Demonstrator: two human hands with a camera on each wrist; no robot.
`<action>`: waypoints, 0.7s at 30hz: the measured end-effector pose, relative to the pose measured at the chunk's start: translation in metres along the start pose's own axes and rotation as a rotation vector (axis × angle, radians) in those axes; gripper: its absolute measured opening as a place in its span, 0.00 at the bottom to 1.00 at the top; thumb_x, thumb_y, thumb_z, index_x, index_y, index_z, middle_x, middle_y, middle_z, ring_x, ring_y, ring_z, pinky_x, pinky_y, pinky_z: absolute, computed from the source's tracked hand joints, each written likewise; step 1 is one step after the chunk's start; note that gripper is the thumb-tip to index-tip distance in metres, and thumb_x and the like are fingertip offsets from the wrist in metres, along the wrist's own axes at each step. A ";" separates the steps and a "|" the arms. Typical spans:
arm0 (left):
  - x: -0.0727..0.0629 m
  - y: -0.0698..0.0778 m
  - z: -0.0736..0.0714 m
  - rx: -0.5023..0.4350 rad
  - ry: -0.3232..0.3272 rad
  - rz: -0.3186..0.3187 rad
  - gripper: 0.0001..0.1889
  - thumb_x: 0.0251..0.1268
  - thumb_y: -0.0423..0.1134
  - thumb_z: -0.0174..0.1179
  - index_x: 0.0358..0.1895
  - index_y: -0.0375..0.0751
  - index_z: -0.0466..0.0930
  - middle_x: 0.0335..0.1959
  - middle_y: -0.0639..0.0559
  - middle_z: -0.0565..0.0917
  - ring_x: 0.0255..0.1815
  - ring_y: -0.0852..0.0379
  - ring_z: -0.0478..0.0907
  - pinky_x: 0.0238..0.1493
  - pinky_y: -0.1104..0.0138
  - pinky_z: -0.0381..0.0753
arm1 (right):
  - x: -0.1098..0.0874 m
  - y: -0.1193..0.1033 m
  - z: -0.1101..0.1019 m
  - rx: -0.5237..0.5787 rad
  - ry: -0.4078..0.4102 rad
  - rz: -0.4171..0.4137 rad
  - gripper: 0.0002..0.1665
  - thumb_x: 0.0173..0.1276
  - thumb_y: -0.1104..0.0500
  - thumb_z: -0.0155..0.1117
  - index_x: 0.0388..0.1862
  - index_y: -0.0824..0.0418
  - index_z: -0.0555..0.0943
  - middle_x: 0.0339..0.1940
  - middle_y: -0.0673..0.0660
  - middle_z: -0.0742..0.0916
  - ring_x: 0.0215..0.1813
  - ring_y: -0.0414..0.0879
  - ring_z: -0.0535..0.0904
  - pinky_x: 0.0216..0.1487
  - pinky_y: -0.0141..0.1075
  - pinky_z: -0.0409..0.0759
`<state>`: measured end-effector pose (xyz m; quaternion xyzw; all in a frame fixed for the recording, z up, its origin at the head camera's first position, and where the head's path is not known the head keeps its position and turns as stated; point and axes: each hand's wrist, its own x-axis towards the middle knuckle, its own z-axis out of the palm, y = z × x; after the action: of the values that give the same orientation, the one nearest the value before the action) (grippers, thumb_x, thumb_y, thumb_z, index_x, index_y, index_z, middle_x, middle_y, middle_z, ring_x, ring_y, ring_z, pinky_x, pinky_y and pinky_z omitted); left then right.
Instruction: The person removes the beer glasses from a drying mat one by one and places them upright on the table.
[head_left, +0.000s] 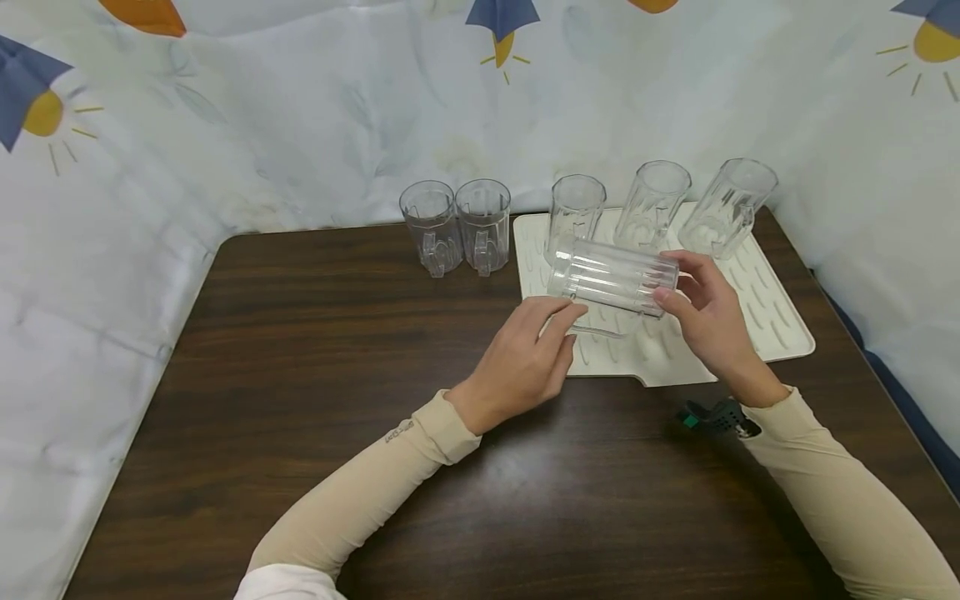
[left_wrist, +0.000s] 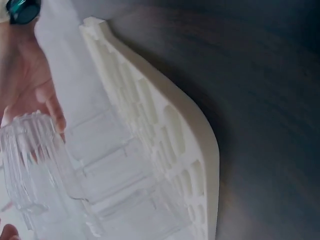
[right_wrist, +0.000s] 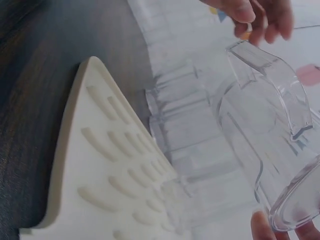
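A clear mug [head_left: 615,271] lies sideways in the air over a cream ridged drying mat [head_left: 776,321]. My right hand [head_left: 708,312] grips its right end, thumb on the near side and fingers behind. The mug's handle [right_wrist: 272,70] points toward my left hand [head_left: 525,358], whose loosely bent fingers hover just off it in the right wrist view. Seen from the left wrist, the mug [left_wrist: 30,165] overlaps the right hand's fingers, and only the tips of my left hand's fingers [left_wrist: 9,232] show at the lower left corner.
Three clear mugs [head_left: 577,204] stand along the mat's back edge. To the left of the mat, two more mugs [head_left: 431,221] stand side by side on the dark wooden table [head_left: 337,333]. A patterned white curtain [head_left: 315,125] hangs close behind them.
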<state>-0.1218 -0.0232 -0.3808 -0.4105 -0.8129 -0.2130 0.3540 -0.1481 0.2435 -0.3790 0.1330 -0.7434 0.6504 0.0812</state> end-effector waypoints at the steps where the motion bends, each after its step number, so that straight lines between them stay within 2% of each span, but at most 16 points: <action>1: -0.001 -0.001 -0.001 -0.033 0.014 -0.033 0.17 0.67 0.30 0.60 0.59 0.32 0.78 0.52 0.41 0.82 0.52 0.48 0.80 0.59 0.63 0.84 | 0.000 -0.001 -0.001 0.012 0.007 0.001 0.25 0.73 0.71 0.59 0.67 0.56 0.74 0.56 0.47 0.79 0.55 0.37 0.80 0.47 0.19 0.82; 4: -0.004 -0.003 -0.002 -0.128 0.049 -0.124 0.18 0.69 0.30 0.60 0.60 0.31 0.76 0.53 0.40 0.81 0.53 0.47 0.79 0.58 0.62 0.83 | 0.001 -0.004 -0.002 0.061 0.027 -0.003 0.26 0.73 0.71 0.58 0.67 0.57 0.74 0.56 0.48 0.79 0.55 0.38 0.80 0.48 0.20 0.82; 8: -0.008 -0.004 -0.003 -0.228 0.060 -0.202 0.16 0.73 0.30 0.58 0.60 0.31 0.75 0.54 0.40 0.80 0.55 0.48 0.79 0.59 0.62 0.83 | 0.002 -0.006 -0.004 0.102 0.046 -0.014 0.26 0.73 0.71 0.58 0.67 0.57 0.74 0.57 0.50 0.80 0.56 0.40 0.80 0.48 0.21 0.83; 14: -0.013 -0.002 -0.001 -0.352 0.021 -0.287 0.15 0.73 0.31 0.59 0.59 0.32 0.75 0.54 0.41 0.81 0.53 0.50 0.80 0.55 0.64 0.85 | 0.003 -0.009 -0.003 0.141 0.054 -0.024 0.26 0.73 0.71 0.56 0.68 0.57 0.73 0.58 0.52 0.79 0.58 0.41 0.79 0.50 0.21 0.83; 21: -0.017 0.001 0.003 -0.607 -0.008 -0.476 0.15 0.74 0.30 0.61 0.59 0.31 0.75 0.52 0.41 0.81 0.52 0.50 0.82 0.53 0.67 0.86 | 0.004 -0.011 0.001 0.201 0.058 -0.030 0.26 0.72 0.72 0.56 0.67 0.57 0.74 0.57 0.53 0.78 0.60 0.43 0.79 0.54 0.23 0.84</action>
<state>-0.1146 -0.0295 -0.3954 -0.2974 -0.7868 -0.5184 0.1540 -0.1484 0.2405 -0.3678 0.1327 -0.6697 0.7240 0.0984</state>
